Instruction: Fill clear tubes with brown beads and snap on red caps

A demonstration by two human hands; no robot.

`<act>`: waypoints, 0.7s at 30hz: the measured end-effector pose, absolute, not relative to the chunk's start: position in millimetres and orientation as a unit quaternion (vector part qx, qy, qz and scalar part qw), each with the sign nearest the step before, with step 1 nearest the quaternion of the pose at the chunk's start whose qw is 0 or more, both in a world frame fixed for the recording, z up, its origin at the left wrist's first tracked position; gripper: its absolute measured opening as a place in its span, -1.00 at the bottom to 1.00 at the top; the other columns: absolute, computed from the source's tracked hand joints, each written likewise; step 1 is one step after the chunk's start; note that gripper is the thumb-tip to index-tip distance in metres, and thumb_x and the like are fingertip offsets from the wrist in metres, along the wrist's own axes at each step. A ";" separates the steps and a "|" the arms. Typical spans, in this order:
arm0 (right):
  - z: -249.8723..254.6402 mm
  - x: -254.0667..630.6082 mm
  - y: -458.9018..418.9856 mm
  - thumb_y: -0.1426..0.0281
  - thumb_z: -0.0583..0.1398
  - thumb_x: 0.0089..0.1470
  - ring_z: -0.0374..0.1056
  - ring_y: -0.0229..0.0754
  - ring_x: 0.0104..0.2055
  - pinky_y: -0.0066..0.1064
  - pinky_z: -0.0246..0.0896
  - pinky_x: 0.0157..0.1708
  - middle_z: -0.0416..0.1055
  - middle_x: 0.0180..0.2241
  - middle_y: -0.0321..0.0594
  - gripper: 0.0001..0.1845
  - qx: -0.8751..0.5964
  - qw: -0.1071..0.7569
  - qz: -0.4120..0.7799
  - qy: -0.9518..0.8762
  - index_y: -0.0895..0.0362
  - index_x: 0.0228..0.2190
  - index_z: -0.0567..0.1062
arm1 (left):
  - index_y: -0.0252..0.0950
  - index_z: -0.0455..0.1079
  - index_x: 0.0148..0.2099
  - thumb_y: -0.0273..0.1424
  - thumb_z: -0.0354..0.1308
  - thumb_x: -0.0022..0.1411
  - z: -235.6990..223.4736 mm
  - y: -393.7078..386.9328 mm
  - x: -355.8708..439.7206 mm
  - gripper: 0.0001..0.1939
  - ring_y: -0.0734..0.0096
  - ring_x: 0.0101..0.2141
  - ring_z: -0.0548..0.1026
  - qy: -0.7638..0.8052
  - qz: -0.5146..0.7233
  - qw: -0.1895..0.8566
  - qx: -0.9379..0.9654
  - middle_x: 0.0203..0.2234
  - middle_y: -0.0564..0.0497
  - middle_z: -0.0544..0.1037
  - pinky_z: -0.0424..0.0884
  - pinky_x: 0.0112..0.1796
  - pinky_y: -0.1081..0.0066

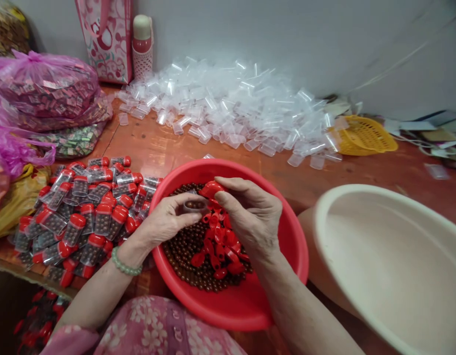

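Note:
Over the red basin point(287, 236), my left hand point(163, 217) is closed around a clear plastic container point(194, 204) with brown beads inside, its open mouth facing right. My right hand point(250, 212) pinches a red cap point(212, 189) just above and beside that mouth. Whether cap and container touch, I cannot tell. Brown beads point(187, 259) cover the left part of the basin floor, and loose red caps point(222, 236) are heaped on top of them. To the left of my left hand lies a pile of bead-filled containers with red caps point(76, 227).
A large heap of clear containers point(235, 108) lies along the wall. A yellow basket point(364, 135) is at its right. The cream basin point(324, 212) stands on the right. Pink plastic bags point(46, 84), a patterned bag point(107, 44) and a bottle point(142, 47) are at back left.

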State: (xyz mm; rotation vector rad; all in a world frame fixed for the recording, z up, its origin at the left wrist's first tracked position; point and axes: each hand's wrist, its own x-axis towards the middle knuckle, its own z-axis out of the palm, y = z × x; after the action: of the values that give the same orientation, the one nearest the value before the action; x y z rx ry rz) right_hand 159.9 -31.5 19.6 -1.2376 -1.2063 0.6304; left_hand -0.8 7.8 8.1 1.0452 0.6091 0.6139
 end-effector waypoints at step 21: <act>13.6 146.6 -28.4 0.46 0.25 0.10 0.48 -0.16 -0.21 -0.25 0.42 -0.14 0.57 -0.26 -0.22 -0.80 -0.507 0.538 0.230 -0.633 -0.01 -0.22 0.57 | -0.31 0.50 -0.06 -0.32 0.31 0.08 7.9 5.8 3.8 -0.64 0.23 -0.09 0.47 0.254 0.309 0.787 0.469 -0.22 -0.04 0.58 0.29 0.05 0.25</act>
State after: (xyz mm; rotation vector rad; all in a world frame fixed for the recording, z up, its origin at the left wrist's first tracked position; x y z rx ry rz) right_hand 146.6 -28.4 13.6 -1.2075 -1.5057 0.5483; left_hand 3.8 5.8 7.9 1.0116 0.5472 0.6660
